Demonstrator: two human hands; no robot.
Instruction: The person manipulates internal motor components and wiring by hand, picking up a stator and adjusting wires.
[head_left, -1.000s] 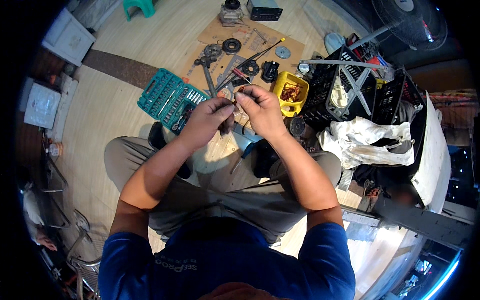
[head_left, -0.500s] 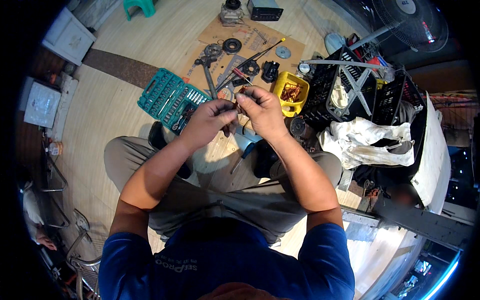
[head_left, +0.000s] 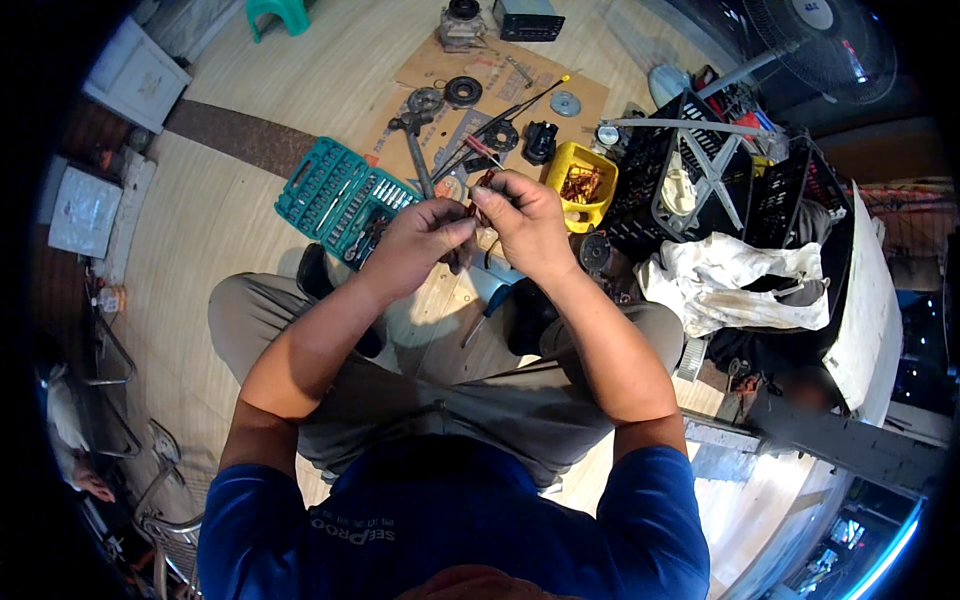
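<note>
Above the floor between my knees, my left hand (head_left: 418,243) and my right hand (head_left: 532,226) meet at the fingertips, both pinched closed. A small reddish copper wire piece (head_left: 487,178) pokes out above my right thumb and seems to run down to the left fingertips. Most of it is hidden by fingers. Right of my hands, a yellow tub (head_left: 562,163) holds similar copper pieces (head_left: 582,186). Beyond my left hand lies a hammer (head_left: 417,150), its handle end passing behind the fingers. A red-handled screwdriver (head_left: 480,147) lies just past my right hand.
An open green socket set (head_left: 318,185) lies at left. Round metal parts (head_left: 463,92) rest on flattened cardboard (head_left: 590,98). A blue-handled screwdriver (head_left: 488,312) lies between my feet. At right stand a black crate (head_left: 640,190), white cloth (head_left: 735,285) and a fan (head_left: 815,45).
Both hands stay in nearly the same place with the fingers still pinched. The copper piece above my right thumb shows slightly differently, as if turned a little.
</note>
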